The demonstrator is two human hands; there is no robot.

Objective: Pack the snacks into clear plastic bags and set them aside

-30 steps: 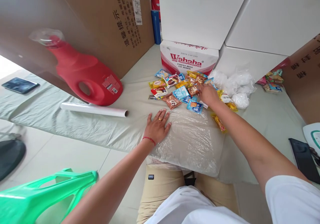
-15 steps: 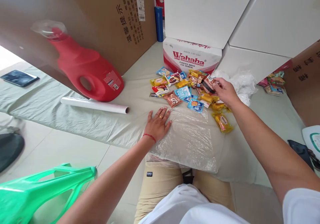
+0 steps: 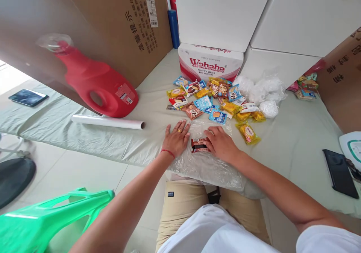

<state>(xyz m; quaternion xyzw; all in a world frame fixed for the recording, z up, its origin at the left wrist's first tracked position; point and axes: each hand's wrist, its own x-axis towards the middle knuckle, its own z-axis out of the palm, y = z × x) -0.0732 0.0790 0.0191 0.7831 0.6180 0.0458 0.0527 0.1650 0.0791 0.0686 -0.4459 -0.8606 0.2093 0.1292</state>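
Note:
A clear plastic bag [image 3: 217, 170] lies flat at the cloth's front edge, before my lap. My left hand [image 3: 176, 139] rests spread on the bag's left side, fingers outstretched. On the bag's upper middle lies a brown wrapped snack [image 3: 199, 145], its right end gripped by the fingers of my right hand [image 3: 221, 142]. Just beyond both hands is a loose pile of packaged snacks, among them a blue packet [image 3: 217, 116], a brown packet [image 3: 192, 110] and several yellow packets. One yellow packet [image 3: 248, 133] sits apart at the right.
A white Wahaha carton [image 3: 210, 63] stands behind the pile, with crumpled clear bags [image 3: 262, 91] beside it. Leftward are a red jug [image 3: 104, 83] and a white roll [image 3: 108, 121]. Phones lie at both sides. A green plastic stool [image 3: 56, 215] is on the floor.
My right hand has come from the pile's right side down to the plastic bag, bringing the brown wrapped snack with it. My left hand stays spread on the bag.

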